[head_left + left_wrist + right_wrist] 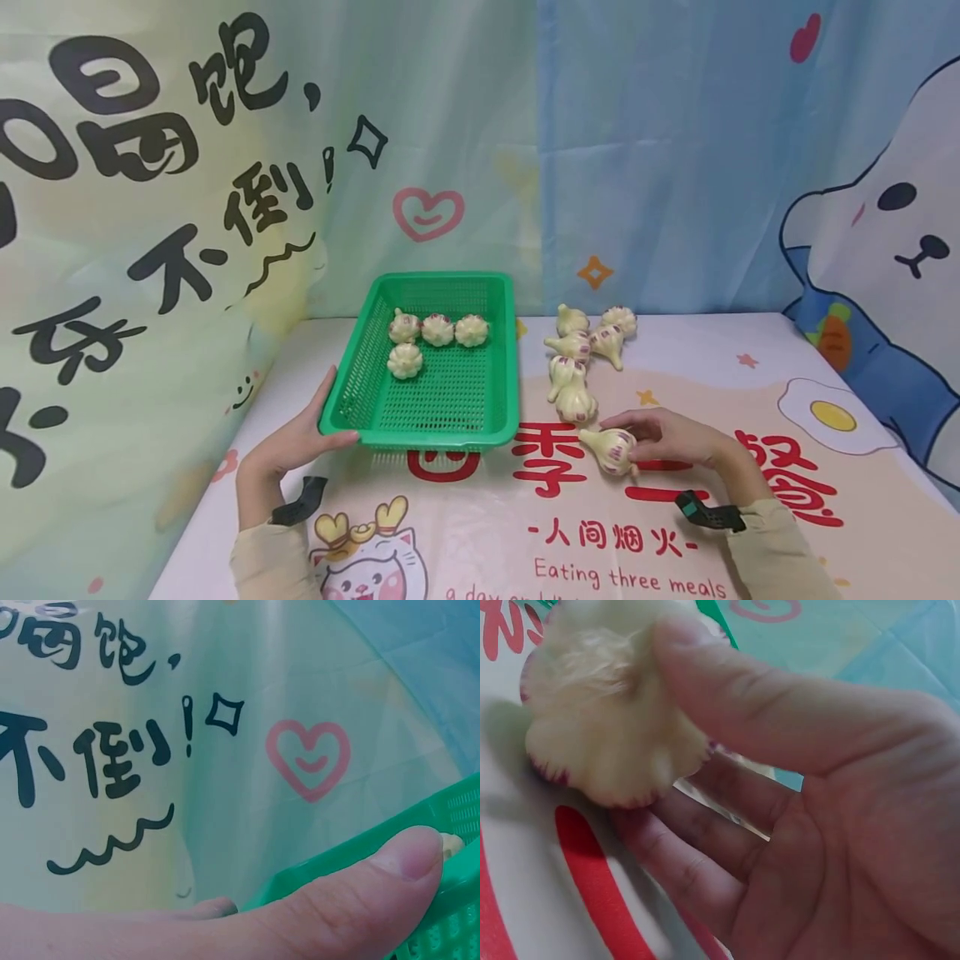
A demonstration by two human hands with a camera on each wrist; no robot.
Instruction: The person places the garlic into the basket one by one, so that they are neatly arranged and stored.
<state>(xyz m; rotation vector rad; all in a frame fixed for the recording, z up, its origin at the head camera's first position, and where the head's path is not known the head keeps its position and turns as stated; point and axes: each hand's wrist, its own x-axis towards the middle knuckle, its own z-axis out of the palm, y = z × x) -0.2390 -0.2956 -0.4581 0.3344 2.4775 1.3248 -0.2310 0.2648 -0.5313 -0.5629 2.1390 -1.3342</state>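
My left hand [303, 429] grips the near left corner of a green plastic basket [450, 437]. Its thumb lies over the rim in the left wrist view, while the other fingers run along the outer left side. Inside the basket, toward the back, sit several garlic bulbs [438, 330]. To the right of the basket, my right hand [671, 437] holds one garlic bulb [613, 452] between thumb and fingers, low over the table. Close up in the right wrist view, that bulb's root end [592, 667] faces the camera, with purple streaks at its edges.
Several more garlic bulbs [573, 403] lie grouped right of the basket, running toward the back. A printed cloth [600, 575] with red characters covers the table. Behind it hangs a printed curtain [637, 167], with another printed sheet [172, 350] at the left.
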